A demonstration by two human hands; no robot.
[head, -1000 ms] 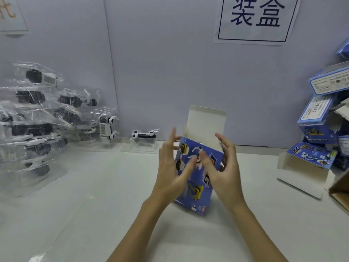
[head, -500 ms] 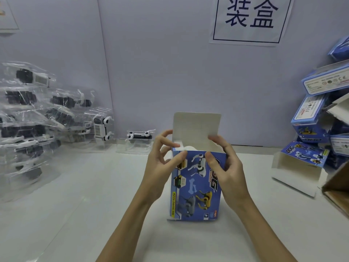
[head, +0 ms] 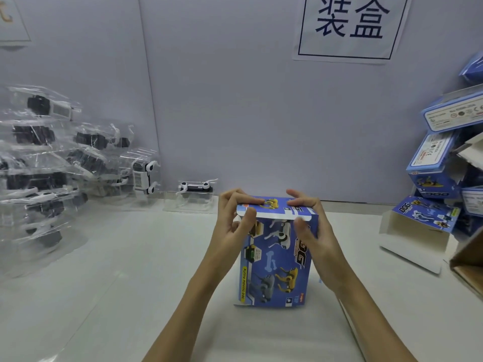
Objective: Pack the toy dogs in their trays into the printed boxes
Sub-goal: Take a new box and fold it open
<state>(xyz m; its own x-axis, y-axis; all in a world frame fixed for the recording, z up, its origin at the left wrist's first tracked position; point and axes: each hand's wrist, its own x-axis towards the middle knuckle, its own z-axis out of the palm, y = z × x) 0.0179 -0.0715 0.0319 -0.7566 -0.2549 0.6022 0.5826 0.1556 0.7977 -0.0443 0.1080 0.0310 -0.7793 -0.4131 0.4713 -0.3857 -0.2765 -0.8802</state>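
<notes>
A blue printed box (head: 277, 259) with dog pictures stands upright on the white table in front of me. Its top flap (head: 274, 207) is folded down over the opening. My left hand (head: 232, 223) pinches the flap's left corner, thumb at the front edge and fingers curled over the top. My right hand (head: 311, 226) grips the right corner the same way. A pile of toy dogs in clear plastic trays (head: 47, 168) fills the left side. One single tray with a white dog (head: 194, 190) sits by the wall behind the box.
Stacked blue boxes (head: 444, 163) lean at the far right, with an open-flapped box (head: 415, 226) lying on the table before them. A brown carton corner (head: 470, 259) juts in at the right edge. A paper sign (head: 347, 27) hangs on the wall.
The box was tilted and turned upright on the table. Its white top flap, standing open before, has been folded down over the top by both hands.
</notes>
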